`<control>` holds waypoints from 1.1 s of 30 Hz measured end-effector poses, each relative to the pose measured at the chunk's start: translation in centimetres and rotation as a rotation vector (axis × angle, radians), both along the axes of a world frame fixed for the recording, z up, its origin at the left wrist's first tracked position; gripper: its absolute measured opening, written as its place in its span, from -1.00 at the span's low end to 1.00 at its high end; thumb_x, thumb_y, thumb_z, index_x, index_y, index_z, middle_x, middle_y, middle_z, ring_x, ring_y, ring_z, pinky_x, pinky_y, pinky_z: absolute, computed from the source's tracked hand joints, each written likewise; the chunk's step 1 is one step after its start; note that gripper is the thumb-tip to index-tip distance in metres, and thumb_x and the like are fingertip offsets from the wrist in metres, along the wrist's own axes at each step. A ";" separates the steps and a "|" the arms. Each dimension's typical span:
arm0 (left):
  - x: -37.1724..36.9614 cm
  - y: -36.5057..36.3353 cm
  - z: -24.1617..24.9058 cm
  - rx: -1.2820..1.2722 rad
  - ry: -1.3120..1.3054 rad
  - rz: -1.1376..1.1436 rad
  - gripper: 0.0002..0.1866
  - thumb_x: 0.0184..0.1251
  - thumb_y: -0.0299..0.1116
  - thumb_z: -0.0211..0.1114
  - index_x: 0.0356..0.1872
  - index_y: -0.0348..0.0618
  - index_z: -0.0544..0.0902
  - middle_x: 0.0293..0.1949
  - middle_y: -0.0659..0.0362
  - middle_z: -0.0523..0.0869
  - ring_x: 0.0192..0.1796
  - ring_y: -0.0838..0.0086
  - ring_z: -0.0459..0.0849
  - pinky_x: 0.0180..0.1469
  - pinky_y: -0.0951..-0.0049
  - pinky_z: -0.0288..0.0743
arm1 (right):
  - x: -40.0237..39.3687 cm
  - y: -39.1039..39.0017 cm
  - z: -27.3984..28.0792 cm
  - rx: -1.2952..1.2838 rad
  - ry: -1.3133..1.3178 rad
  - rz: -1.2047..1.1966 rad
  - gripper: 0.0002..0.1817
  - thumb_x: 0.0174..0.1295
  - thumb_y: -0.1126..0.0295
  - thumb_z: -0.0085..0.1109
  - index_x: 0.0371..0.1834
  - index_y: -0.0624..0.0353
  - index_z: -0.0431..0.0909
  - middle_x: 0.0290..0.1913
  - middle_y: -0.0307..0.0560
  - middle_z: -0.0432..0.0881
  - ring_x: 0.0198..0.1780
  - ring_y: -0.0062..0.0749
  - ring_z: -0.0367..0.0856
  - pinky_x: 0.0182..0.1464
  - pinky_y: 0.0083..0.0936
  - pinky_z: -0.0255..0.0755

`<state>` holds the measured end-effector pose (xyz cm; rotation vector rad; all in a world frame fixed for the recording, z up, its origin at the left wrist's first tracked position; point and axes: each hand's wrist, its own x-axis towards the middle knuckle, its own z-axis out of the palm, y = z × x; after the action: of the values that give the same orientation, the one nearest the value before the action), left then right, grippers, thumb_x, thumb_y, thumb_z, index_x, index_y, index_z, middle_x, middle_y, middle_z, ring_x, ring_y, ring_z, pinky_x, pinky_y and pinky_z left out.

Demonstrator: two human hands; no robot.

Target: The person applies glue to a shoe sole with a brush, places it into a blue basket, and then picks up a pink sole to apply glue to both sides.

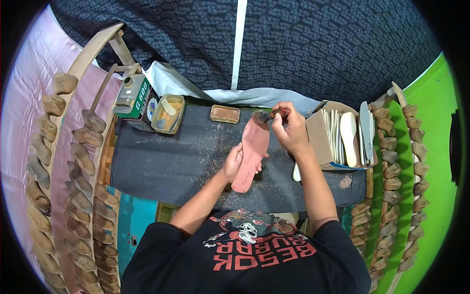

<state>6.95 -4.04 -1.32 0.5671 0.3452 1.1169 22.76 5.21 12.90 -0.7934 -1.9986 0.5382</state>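
Observation:
My left hand (233, 164) grips a pinkish-red shoe sole (251, 156) by its edges, thumb on the near side and fingertips showing at the far side. The sole slants over the table, its wide end pointing away from me. Closed around the reddish handle of a brush (262, 117) is my right hand (292, 128). The brush's dark bristles lie at the sole's far end. Just beyond the sole sits a small rectangular dish (224, 121) of brownish stuff.
Brown crumbs litter the dark tablecloth (142, 161). A green-and-white G 600 can (135, 103) and a yellowish tub (168, 115) stand at left. On the right, a cardboard box (319, 142) holds pale insoles (348, 134). Racks of wooden shoe lasts (78, 198) flank both sides.

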 end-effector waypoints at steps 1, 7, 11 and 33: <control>0.2 -0.1 -0.1 0.004 0.004 0.004 -0.31 0.59 0.09 -0.41 0.35 -0.23 0.43 0.06 -0.05 0.71 -0.23 0.32 0.73 -0.11 0.30 0.68 | 0.0 0.1 -0.1 0.003 0.000 0.000 -0.82 0.29 0.52 0.16 -0.07 0.24 0.49 -0.38 -0.07 0.64 -0.40 -0.41 0.63 -0.30 -0.47 0.52; -0.3 0.2 -1.7 0.005 -0.011 0.003 -0.29 0.56 0.12 -0.38 0.31 -0.24 0.47 0.03 -0.08 0.70 -0.20 0.25 0.71 -0.06 0.24 0.64 | -0.6 -2.5 -1.2 -0.041 -0.015 0.190 -0.80 0.24 0.52 0.18 -0.09 0.23 0.51 -0.35 -0.03 0.63 -0.37 -0.29 0.65 -0.27 -0.42 0.53; 0.0 0.1 -1.0 0.009 0.009 0.017 -0.29 0.56 0.12 -0.39 0.33 -0.23 0.46 0.05 -0.07 0.70 -0.22 0.29 0.72 -0.10 0.30 0.66 | -0.5 -1.9 -1.5 -0.094 0.013 0.104 -0.81 0.28 0.52 0.17 -0.07 0.24 0.49 -0.37 -0.05 0.64 -0.38 -0.40 0.65 -0.29 -0.45 0.53; 0.2 0.2 0.3 0.021 -0.029 0.092 -0.26 0.60 0.21 -0.39 0.40 -0.20 0.36 0.03 -0.15 0.70 -0.29 0.31 0.74 -0.22 0.30 0.70 | 1.8 -0.1 -0.8 0.036 0.148 -0.204 -0.87 0.32 0.54 0.12 -0.10 0.26 0.52 -0.47 -0.20 0.60 -0.51 -0.63 0.52 -0.44 -0.57 0.42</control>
<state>7.10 -3.79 -1.05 0.5576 0.3377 1.2171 24.54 5.12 12.08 -0.8969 -1.7633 0.4284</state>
